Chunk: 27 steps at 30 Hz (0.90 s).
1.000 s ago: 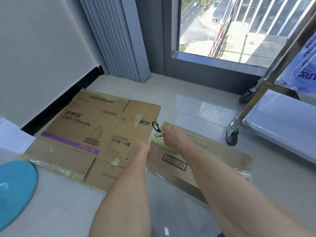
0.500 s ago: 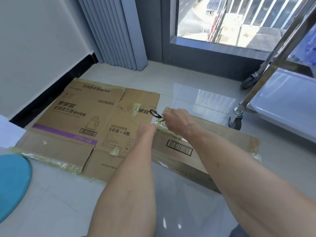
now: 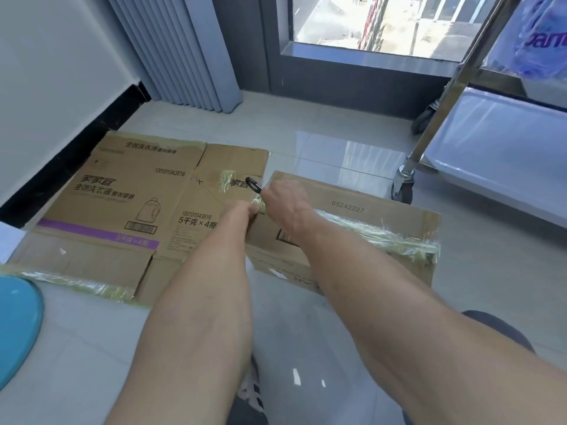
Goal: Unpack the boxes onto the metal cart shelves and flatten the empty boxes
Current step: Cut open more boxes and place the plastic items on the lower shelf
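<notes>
A flattened brown cardboard box (image 3: 129, 194) with printed text and a purple stripe lies on the tiled floor at the left. A second brown box (image 3: 362, 216), sealed with greenish clear tape (image 3: 395, 240) along its top, sits to its right. My left hand (image 3: 245, 210) pinches the left end of that tape at the box's corner. My right hand (image 3: 287, 199) is closed around black-handled scissors (image 3: 253, 184), whose loop sticks out past my fingers; the blades are hidden at the same corner.
The metal cart (image 3: 497, 148) stands at the right with a bare lower shelf, a caster wheel (image 3: 402, 185) near the box, and blue-printed plastic packs (image 3: 537, 35) on the shelf above. A blue round object (image 3: 17, 326) is at the left edge. Wall, blinds and window lie beyond.
Both hands stay at the taped corner of the right box. My view has tilted down and drawn closer, so the box's taped top shows more fully.
</notes>
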Available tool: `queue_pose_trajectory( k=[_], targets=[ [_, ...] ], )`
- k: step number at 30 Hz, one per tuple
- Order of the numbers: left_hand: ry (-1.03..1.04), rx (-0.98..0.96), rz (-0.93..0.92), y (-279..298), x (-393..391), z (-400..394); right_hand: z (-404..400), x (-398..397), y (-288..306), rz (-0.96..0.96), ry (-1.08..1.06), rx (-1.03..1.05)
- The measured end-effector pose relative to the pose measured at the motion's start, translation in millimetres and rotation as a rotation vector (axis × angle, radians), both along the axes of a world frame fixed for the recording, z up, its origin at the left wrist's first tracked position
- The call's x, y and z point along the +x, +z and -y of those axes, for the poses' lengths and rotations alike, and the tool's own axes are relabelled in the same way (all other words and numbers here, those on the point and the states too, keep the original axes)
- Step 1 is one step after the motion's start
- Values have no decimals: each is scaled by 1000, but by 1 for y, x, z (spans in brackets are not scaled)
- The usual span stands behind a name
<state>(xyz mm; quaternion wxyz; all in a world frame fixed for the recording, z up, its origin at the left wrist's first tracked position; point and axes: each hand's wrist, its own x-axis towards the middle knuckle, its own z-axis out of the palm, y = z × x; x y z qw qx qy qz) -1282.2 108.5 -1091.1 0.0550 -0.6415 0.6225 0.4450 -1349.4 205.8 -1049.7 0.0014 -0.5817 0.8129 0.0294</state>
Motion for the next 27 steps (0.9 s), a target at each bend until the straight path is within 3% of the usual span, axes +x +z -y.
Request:
queue_pose_trajectory(
  k=[4,9,16,22,27],
  targets=[
    [111,-114,-36,4,1,-18,-5,-2,9,-36,55,29],
    [70,-191,2,3,-1,-26,-3,-6,16,-69,86,47],
    [65,-150,-12,-1,-8,-28,-70,-34,-3,-104,46,202],
    [103,-171,-60,-1,-3,-26,-53,-27,15,-141,46,345],
    [93,-177,-56,-8,-2,-22,-55,-35,27,-116,53,344]
  ],
)
